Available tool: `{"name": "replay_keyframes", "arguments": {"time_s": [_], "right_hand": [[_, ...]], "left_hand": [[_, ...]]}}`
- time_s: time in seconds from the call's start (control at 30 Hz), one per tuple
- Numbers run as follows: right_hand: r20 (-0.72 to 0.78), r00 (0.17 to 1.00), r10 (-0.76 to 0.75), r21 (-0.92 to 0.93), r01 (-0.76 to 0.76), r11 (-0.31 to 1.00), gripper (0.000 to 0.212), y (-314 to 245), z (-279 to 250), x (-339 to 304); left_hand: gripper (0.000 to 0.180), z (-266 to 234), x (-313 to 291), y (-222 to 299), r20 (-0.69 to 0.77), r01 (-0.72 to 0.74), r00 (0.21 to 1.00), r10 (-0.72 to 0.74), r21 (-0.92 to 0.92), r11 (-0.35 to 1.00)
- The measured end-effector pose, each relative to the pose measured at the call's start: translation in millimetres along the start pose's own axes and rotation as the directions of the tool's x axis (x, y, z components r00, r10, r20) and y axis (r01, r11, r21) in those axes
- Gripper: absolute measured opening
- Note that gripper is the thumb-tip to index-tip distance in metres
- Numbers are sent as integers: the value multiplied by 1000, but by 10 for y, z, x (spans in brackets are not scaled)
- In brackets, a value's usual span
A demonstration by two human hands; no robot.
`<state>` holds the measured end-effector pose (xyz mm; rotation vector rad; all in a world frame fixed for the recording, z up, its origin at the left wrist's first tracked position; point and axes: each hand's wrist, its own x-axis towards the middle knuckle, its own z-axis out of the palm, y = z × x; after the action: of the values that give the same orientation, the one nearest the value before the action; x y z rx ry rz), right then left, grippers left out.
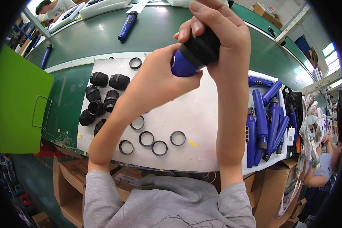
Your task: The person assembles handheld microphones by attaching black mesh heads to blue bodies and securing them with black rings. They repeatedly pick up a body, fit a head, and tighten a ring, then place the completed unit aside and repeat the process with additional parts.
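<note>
A blue handheld microphone (184, 63) with a black head is held up over the far part of the white work board (193, 110). My left hand (161, 70) is wrapped round its blue body. From above and the right, my right hand (226, 32) has its fingers curled round the black head. Several black microphone heads (119, 81) lie in a group at the board's left. Thin black rings (178, 138) are scattered over the near part, and one more ring (135, 63) lies at the far edge. Much of the microphone's body is hidden by my left hand.
To the right, a white foam tray (271, 159) holds several blue microphone bodies (259, 117). Beyond the board, a finished-looking blue microphone (128, 26) lies on the green conveyor belt (91, 40), with another microphone (46, 56) farther left. A green panel (21, 102) stands at left.
</note>
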<state>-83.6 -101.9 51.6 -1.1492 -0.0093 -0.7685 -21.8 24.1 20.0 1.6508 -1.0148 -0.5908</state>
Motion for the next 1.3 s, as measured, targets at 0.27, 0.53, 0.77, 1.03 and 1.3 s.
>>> {"name": "replay_keyframes", "arguments": {"time_s": [0.27,0.53,0.77,1.03,1.3], "right_hand": [[417,909,-3,288,-129,949,48,-26,-136,3],[76,997,-35,-31,37,999,36,-51,-29,-39],[-30,999,12,-88,-14,996,40,157,-129,100],[478,878,21,243,-155,958,48,166,-300,125],[93,996,-3,18,1,1000,43,176,-167,99]], "left_hand": [[27,-112,3,-162,631,370,753,186,-640,673],[25,-23,31,9,190,45,982,-19,-133,990],[36,108,154,-246,-95,-221,968,233,124,967],[27,51,103,-330,661,422,727,183,-641,641],[26,192,163,-298,-166,-185,969,185,13,983]]}}
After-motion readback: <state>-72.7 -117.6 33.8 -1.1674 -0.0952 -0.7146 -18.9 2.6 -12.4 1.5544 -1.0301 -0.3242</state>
